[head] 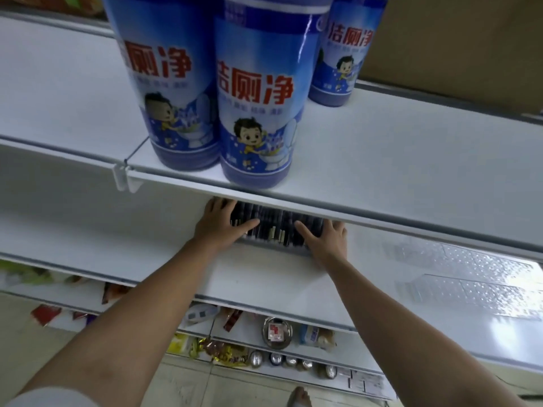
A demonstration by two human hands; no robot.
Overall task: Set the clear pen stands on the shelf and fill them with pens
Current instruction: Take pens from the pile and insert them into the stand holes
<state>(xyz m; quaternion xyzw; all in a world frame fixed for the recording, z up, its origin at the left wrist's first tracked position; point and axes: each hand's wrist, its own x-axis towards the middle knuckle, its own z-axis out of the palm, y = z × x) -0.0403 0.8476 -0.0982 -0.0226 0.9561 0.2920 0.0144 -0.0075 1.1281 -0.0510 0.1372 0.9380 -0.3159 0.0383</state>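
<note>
Blue bottles [255, 98] up top, sky-blue labels with bold red characters and a cartoon boy in yellow, above a white shelf [264, 271], and at centre the pens [273, 227] are dark with pale bands, while the clear pen stands [458, 268] at right glint with a dotted grid.

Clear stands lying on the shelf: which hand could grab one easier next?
Probably the right hand: the empty clear stands lie on its side of the shelf, while the left hand is across the pen-filled stand.
</note>
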